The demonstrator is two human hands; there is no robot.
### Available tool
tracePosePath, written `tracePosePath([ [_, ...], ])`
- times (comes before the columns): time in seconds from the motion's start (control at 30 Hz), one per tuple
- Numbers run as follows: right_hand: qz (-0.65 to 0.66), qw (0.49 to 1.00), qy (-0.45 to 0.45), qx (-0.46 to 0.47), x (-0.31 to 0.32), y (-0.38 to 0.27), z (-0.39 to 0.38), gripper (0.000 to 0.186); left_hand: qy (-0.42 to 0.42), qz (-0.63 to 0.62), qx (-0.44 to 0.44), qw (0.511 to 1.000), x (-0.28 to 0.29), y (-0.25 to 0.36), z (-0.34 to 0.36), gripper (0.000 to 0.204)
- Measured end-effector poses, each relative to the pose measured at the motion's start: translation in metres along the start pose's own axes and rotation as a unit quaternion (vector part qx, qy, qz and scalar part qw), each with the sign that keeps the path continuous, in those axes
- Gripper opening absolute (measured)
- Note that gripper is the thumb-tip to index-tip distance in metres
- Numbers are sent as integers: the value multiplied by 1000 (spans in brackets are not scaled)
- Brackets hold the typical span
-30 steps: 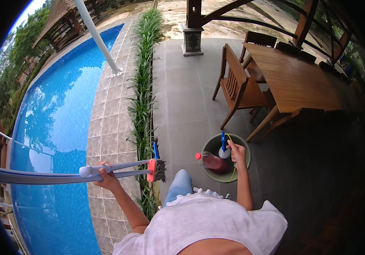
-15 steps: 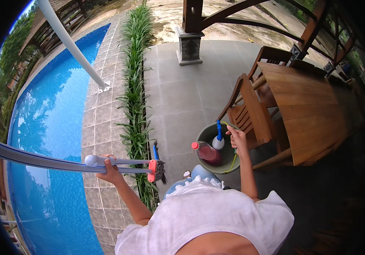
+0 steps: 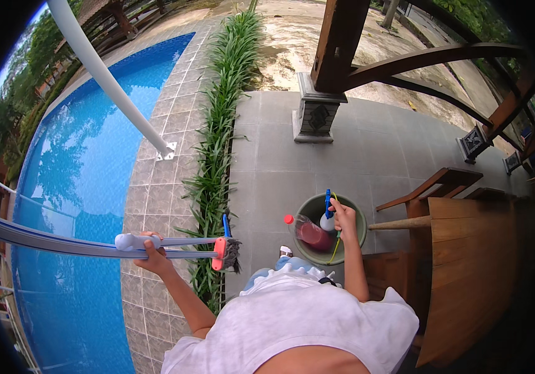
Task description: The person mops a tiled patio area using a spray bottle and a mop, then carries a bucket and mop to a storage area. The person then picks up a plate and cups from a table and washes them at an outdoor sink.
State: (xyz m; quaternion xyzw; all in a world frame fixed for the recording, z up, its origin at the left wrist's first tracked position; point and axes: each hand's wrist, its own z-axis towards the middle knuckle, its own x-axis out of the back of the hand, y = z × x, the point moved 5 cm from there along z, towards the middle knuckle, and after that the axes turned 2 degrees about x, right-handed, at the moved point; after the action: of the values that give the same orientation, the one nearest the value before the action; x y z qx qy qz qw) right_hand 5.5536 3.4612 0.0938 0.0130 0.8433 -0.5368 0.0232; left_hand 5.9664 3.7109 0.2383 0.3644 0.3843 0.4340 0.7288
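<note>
My left hand (image 3: pixel 151 255) is closed around long grey-blue handles (image 3: pixel 68 238) of cleaning tools held sideways, ending in a red mop head (image 3: pixel 220 254) with grey strands; a blue stick shows behind it. My right hand (image 3: pixel 344 219) grips the thin yellow-green handle of a green bucket (image 3: pixel 358 240). In the bucket are a clear bottle of red liquid (image 3: pixel 312 235) with a red cap and a white spray bottle (image 3: pixel 327 223) with a blue trigger, just beside my right fingers.
A blue pool (image 3: pixel 80 174) with a tiled edge (image 3: pixel 143 268) and white pole (image 3: pixel 111 93) lies left of a grass strip (image 3: pixel 217 118). Ahead stand wooden posts on stone bases (image 3: pixel 313 118); at right are a wooden table (image 3: pixel 467 268) and chairs (image 3: pixel 429 182).
I have moved forward: the post is nearer and larger, and the table and chairs have slid down to the lower right. Both hands keep their holds.
</note>
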Motion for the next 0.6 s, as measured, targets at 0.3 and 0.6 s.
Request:
tracePosePath([
  [0.3,21,997,-71,1,-132,-109,248,28,38,-15,-19,999,-201,-113,126,45],
  [0.6,10,997,-72,-18,-267,-208,502,25,15,-31,28,999,-408,-288,281,47],
])
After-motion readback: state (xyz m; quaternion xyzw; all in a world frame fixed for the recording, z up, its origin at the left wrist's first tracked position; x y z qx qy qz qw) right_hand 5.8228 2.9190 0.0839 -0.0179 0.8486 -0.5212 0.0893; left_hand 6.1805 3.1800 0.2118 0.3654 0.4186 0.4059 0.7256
